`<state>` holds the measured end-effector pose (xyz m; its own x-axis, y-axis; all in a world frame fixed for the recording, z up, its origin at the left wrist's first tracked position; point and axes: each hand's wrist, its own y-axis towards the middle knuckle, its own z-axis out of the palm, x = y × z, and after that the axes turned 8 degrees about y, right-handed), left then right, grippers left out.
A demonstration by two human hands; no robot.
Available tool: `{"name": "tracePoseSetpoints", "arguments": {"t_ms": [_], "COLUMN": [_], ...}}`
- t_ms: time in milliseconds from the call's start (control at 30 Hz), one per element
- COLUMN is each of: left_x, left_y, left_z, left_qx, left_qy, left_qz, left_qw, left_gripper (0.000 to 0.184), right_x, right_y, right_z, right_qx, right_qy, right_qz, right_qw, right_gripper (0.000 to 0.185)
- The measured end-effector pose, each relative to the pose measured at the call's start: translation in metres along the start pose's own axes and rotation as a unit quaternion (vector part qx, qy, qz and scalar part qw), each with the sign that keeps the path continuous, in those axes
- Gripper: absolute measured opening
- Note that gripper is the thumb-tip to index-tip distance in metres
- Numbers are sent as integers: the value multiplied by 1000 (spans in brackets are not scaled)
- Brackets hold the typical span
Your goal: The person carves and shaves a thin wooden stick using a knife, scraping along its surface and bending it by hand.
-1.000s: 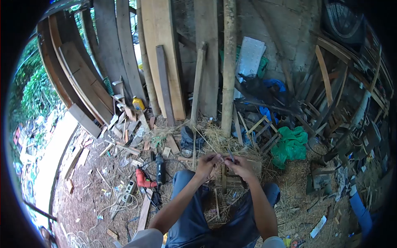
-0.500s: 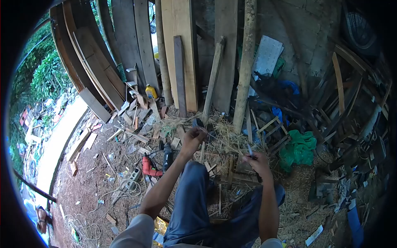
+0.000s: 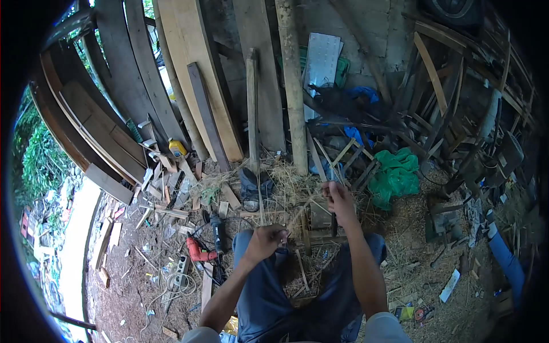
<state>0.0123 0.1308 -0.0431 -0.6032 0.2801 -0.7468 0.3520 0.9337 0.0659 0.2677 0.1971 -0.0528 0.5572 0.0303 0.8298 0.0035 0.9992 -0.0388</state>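
Observation:
My left hand (image 3: pixel 266 241) is closed in a pinch above my left knee. A thin pale strip (image 3: pixel 261 206), like split bamboo or cane, rises from behind its fingers; its lower end is hidden. Higher and to the right, my right hand (image 3: pixel 341 206) is closed around a knife (image 3: pixel 334 224), whose dark handle shows below the fist; the blade is hardly visible. The two hands are apart. Beyond them lies a heap of straw-like shavings (image 3: pixel 286 178), with a dark shoe or bag-like object (image 3: pixel 250 191) beside it.
A red power drill (image 3: pixel 200 251) and a dark grinder-like tool (image 3: pixel 217 230) lie left of my knee, near a power strip (image 3: pixel 181 271) and tangled cord. Planks (image 3: pixel 200 74) and a bamboo pole (image 3: pixel 293 86) stand against the wall. A green plastic bag (image 3: pixel 394 177) and stacked wood are at right.
My left hand has moved down toward my lap, and my right hand has shifted slightly up and left, widening the gap. The camera view has turned to the right.

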Motion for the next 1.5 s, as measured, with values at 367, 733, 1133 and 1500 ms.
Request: {"name": "tracePoseSetpoints", "arguments": {"t_ms": [367,733,1133,1500], "left_x": [-11,-37,-32,-6], "left_y": [31,17,-18,-9], "left_z": [21,25,12,3], "left_qx": [-119,-146,-96,-117], "left_qy": [-80,18,-27,-110], "left_qz": [-4,3,13,-80], "left_qw": [990,989,995,984], "left_gripper": [13,8,8,11], "right_x": [-20,-13,15,3], "right_y": [-27,-11,19,-13], "right_z": [39,23,-37,-4], "right_qx": [196,149,19,38], "right_qy": [-137,-139,-89,-253], "right_qz": [123,151,79,64], "right_qw": [963,967,993,964], "right_gripper": [19,18,20,25]}}
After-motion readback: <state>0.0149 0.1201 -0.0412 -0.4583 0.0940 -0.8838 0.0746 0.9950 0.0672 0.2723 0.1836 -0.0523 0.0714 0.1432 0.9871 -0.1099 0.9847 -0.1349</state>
